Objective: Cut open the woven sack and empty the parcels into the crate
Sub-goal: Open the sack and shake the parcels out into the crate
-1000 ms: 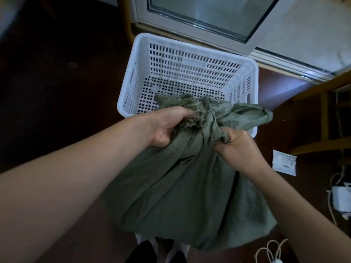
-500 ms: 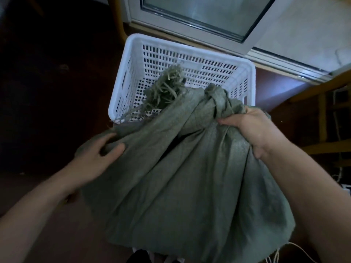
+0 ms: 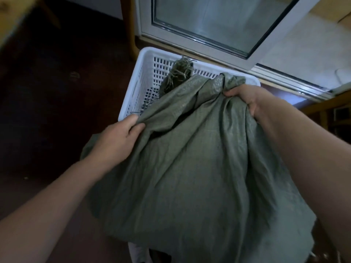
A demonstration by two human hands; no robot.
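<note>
A large grey-green woven sack [image 3: 190,168] fills the middle of the view, its frayed neck [image 3: 179,73] hanging over the white perforated crate [image 3: 142,73] beyond it. My left hand [image 3: 115,141] grips a fold of the sack on its left side, near the crate's front rim. My right hand [image 3: 247,99] clutches a bunched ridge of fabric near the sack's top right. The sack covers most of the crate's inside, and no parcels show.
A white-framed glass door [image 3: 218,25] stands open just behind the crate, with a metal threshold [image 3: 294,80] to its right. Dark floor [image 3: 57,92] lies to the left. Wooden furniture [image 3: 326,111] stands at the right edge, and a wooden leg [image 3: 129,25] rises behind the crate.
Both hands left the sack's knotted neck. The left moved down to the sack's left side and took a fold; the right shifted to the top right. The frayed neck tipped over the crate.
</note>
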